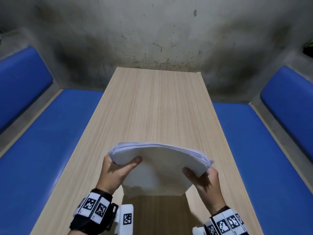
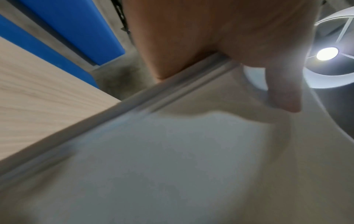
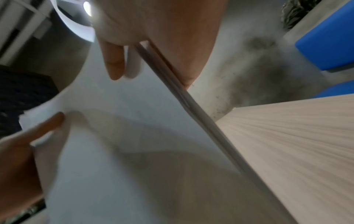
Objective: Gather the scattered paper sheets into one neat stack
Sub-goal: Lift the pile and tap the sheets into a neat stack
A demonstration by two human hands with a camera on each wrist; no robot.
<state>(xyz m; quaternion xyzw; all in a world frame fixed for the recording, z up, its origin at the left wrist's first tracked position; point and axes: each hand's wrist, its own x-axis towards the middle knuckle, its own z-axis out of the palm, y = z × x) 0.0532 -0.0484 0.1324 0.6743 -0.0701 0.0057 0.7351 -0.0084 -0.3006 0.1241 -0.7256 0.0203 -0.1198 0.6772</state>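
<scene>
A stack of white paper sheets (image 1: 157, 168) stands tilted on its lower edge near the front of the wooden table (image 1: 155, 106). My left hand (image 1: 116, 168) grips its left side, thumb on the near face and fingers hidden behind. My right hand (image 1: 203, 178) grips the right side the same way. The sheet edges at the top fan out a little and are not flush. The left wrist view shows the paper stack (image 2: 172, 151) with my thumb (image 2: 281, 91) on it. In the right wrist view the paper stack (image 3: 134, 136) fills the frame, thumb (image 3: 114, 60) pressed on it.
Blue padded benches (image 1: 42, 141) (image 1: 264, 150) run along both long sides of the table. A grey stained wall (image 1: 152, 31) closes the far end. The tabletop beyond the stack is bare wood. A lamp (image 2: 326, 53) glares in the left wrist view.
</scene>
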